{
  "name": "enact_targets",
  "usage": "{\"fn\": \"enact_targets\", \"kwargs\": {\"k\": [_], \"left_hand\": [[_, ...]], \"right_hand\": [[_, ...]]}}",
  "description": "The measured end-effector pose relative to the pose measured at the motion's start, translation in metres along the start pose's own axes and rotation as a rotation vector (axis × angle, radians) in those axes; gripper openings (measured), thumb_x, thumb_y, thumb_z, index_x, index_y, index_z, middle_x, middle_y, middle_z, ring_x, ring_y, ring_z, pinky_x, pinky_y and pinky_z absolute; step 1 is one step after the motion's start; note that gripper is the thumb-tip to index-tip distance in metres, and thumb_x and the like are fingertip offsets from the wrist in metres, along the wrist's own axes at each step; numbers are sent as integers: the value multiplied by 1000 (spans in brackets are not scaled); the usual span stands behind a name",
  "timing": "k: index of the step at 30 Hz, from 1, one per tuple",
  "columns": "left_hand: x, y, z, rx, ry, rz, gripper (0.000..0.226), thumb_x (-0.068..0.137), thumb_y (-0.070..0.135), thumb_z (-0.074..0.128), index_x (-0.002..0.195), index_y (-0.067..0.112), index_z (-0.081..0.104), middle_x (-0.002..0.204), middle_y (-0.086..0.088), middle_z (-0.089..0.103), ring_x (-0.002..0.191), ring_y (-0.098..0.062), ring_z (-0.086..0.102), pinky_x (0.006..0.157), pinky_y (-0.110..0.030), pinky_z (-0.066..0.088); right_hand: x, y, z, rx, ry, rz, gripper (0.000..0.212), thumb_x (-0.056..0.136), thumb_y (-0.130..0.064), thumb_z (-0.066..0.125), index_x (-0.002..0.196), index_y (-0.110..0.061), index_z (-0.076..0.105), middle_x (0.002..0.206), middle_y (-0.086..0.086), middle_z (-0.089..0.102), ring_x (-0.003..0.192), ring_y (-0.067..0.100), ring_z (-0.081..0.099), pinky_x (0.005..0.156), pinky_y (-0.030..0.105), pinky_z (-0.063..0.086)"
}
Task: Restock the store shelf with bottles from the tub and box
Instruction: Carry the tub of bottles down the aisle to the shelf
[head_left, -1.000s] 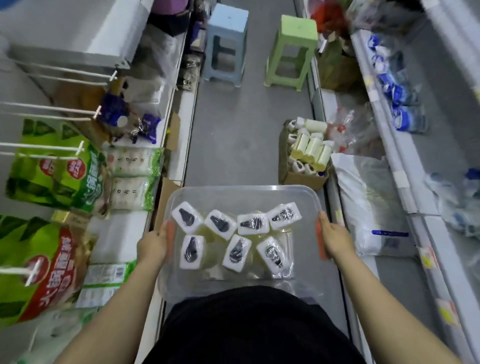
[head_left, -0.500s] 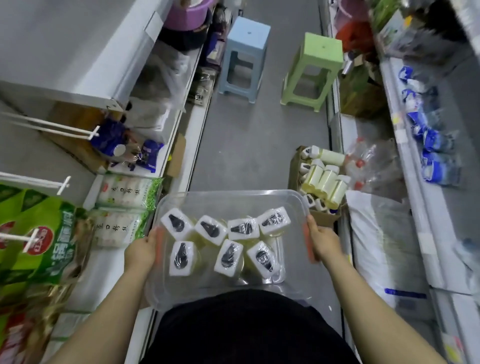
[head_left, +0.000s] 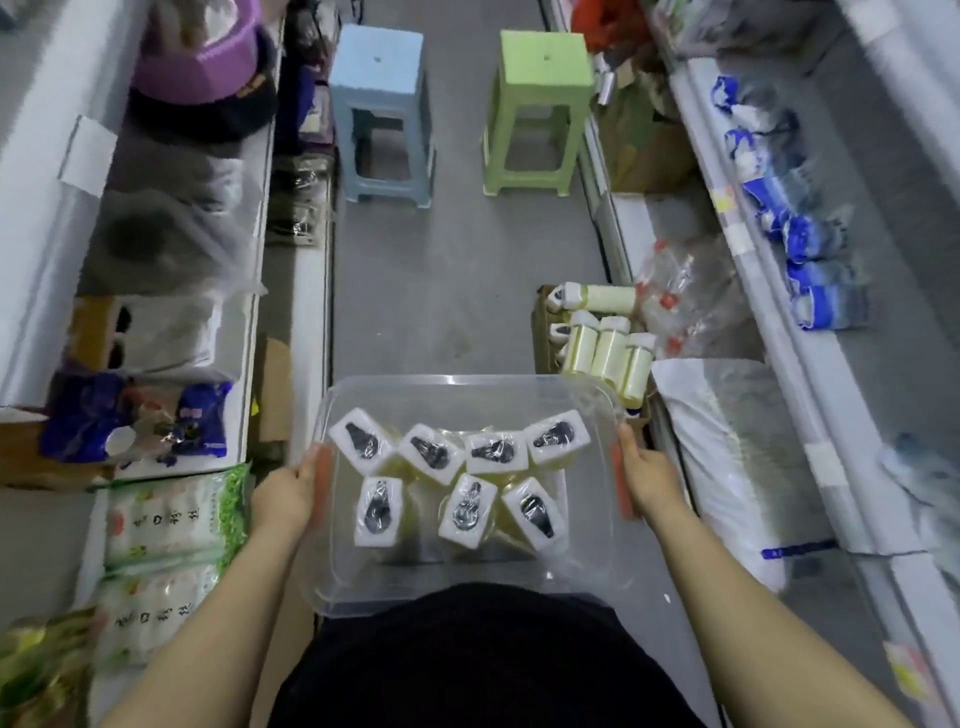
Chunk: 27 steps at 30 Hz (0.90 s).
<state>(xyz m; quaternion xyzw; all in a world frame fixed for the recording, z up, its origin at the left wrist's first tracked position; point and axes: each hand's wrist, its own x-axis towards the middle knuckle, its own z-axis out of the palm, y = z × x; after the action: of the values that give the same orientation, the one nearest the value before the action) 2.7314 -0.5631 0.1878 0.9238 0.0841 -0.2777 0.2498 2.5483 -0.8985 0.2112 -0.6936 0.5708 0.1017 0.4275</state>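
Note:
I carry a clear plastic tub (head_left: 467, 387) against my waist, over the aisle floor. Several yellow bottles with white square caps (head_left: 470, 475) stand upright inside it. My left hand (head_left: 288, 493) grips the tub's left orange handle and my right hand (head_left: 647, 475) grips the right one. A cardboard box (head_left: 543, 332) sits on the floor ahead to the right, just beyond the tub. More of the same yellow bottles (head_left: 605, 348) lie in it. The grey right-hand shelf (head_left: 883, 395) holds only a few blue-and-white packs (head_left: 815, 291).
A blue stool (head_left: 382, 109) and a green stool (head_left: 540, 104) stand in the aisle farther on. A white sack (head_left: 727, 457) and clear wrapped bottles (head_left: 675, 296) lie by the right shelf's base. The left shelves carry noodle packs (head_left: 171, 514), bags and hats.
I have walked forward along the aisle with the tub; the box and stools have come nearer and the green bags on the left have slid out of view. Both hands kept their grip.

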Motion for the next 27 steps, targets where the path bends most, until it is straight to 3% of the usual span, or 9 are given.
{"fn": "enact_targets", "kwargs": {"k": [3,6,8,12,15,18,20,25,27], "left_hand": [[30,36,-3,-33,-134,49,64,97,55,33,89,-2,61,86,-19,63,78,-31,60,70,-38,47],[61,69,-1,34,-253,87,64,96,58,35,89,-1,60,89,-23,65,81,-36,64,75,-43,54],[74,89,4,135,-284,151,66,97,57,35,88,-2,62,91,-24,66,83,-36,63,81,-44,52],[71,141,22,356,-349,334,67,102,47,34,100,-12,65,99,-29,62,83,-32,52,73,-33,36],[64,180,47,446,-407,421,65,101,47,35,95,-10,65,107,-33,63,100,-42,58,82,-38,41],[50,208,79,509,-443,484,61,101,47,37,89,-6,63,103,-32,63,101,-42,58,87,-40,44],[40,224,100,540,-451,526,58,101,46,36,87,-4,62,101,-31,62,101,-42,58,84,-40,42],[8,279,150,614,-457,651,59,101,49,35,91,-3,62,106,-31,63,98,-40,57,89,-42,44],[-9,309,171,675,-472,716,58,102,48,34,93,-3,61,113,-33,61,106,-42,56,91,-41,41]], "right_hand": [[-15,9,-3,51,92,120,71,99,-57,29,109,1,69,116,24,64,94,31,56,75,30,36],[-35,21,0,157,196,211,67,101,-52,31,118,3,65,124,25,61,114,36,56,80,30,36],[-44,30,5,241,244,280,67,99,-54,33,116,1,67,122,25,63,113,36,58,83,29,37],[-60,59,8,417,354,459,71,95,-62,37,107,-2,71,113,23,67,107,36,61,95,36,46],[-74,91,17,588,427,554,67,97,-56,41,97,4,71,100,23,67,102,36,63,97,41,47],[-80,120,21,699,475,633,59,97,-54,41,66,-8,60,74,13,60,84,30,58,87,39,45],[-78,135,12,728,484,661,58,98,-55,38,62,-13,57,79,16,63,82,29,58,85,38,45],[-72,165,-13,848,531,734,65,99,-54,34,107,-1,69,112,25,66,106,38,61,88,36,43],[-68,178,-16,916,549,768,64,99,-55,35,112,-2,68,115,24,65,107,38,61,91,37,45]]}}
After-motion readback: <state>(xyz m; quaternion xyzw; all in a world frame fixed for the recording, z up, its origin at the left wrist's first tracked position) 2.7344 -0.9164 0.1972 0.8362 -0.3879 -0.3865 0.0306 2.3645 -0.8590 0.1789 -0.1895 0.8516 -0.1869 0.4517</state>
